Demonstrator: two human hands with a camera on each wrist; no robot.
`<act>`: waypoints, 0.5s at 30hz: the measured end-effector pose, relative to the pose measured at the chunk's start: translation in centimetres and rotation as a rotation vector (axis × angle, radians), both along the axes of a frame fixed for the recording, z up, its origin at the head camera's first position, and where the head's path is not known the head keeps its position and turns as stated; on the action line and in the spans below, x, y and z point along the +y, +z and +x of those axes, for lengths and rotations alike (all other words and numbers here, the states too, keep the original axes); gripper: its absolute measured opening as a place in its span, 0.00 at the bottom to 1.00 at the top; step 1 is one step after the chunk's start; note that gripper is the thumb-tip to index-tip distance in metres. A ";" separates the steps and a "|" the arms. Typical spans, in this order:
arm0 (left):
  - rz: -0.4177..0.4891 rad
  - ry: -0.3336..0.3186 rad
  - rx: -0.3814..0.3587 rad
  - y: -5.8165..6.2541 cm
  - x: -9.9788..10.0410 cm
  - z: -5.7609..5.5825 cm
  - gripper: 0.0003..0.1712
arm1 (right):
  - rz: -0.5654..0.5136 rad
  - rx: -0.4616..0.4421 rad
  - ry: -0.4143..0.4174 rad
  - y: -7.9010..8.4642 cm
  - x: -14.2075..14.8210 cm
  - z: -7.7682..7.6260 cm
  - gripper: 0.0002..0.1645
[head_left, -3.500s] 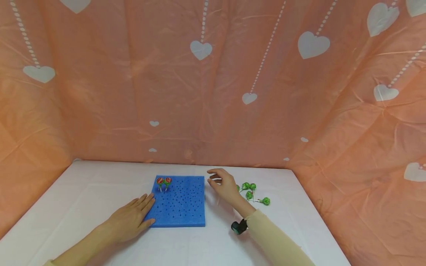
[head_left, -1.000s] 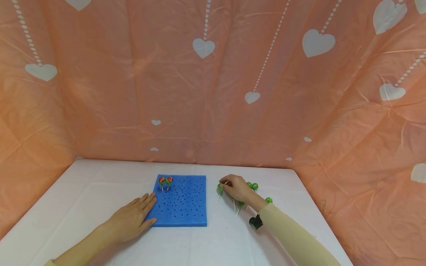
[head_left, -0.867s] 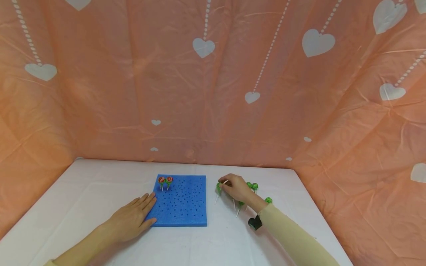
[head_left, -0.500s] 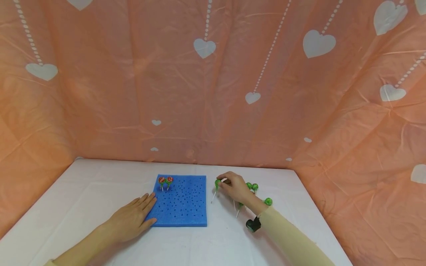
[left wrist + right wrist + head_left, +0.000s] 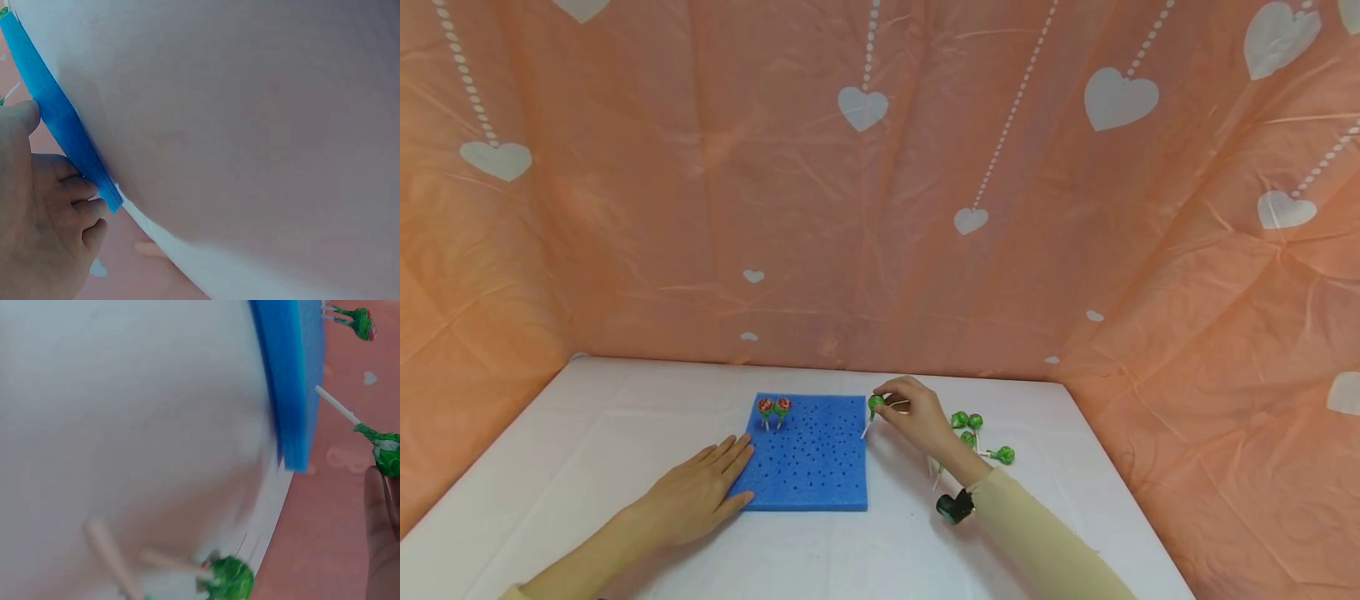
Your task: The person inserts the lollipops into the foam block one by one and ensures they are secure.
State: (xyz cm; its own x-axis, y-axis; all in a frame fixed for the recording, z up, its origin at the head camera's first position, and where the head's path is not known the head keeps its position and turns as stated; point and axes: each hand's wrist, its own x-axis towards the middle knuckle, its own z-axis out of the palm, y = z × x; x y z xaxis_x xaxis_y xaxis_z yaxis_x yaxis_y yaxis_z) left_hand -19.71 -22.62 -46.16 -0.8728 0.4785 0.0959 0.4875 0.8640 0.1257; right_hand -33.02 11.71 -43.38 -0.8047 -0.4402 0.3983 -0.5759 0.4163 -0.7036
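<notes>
Green lollipop — pinched at tip of right hand — stick slanting down.

A white-covered table carries a blue, hole-dotted slab left of centre and, to its right, several loose green-wrapped lollipops.

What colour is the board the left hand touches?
The board is blue, dark-dotted on top; clearest in the head view.

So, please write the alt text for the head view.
A right hand holds a green lollipop near a blue board, which the left hand touches. Two red lollipops stand in the board; other green lollipops lie to the right on a white table.
</notes>
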 end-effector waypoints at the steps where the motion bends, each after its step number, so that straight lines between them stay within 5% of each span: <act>1: 0.000 0.000 -0.003 0.0 0.0 0.0 0.40 | -0.010 0.003 0.003 0.0 -0.3 0.0 0.13; 15: -0.004 0.009 -0.013 -0.1 0.0 -0.1 0.40 | -0.135 0.021 0.063 0.1 -3.8 0.4 0.13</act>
State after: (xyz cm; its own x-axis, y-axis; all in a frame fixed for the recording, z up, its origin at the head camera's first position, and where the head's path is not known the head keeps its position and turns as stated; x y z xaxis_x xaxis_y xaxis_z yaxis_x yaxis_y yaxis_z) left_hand -19.76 -22.64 -46.24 -0.8780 0.4714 0.0828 0.4785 0.8687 0.1280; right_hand -32.66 7.88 -43.26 -0.7681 -0.4312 0.4734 -0.6129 0.2811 -0.7385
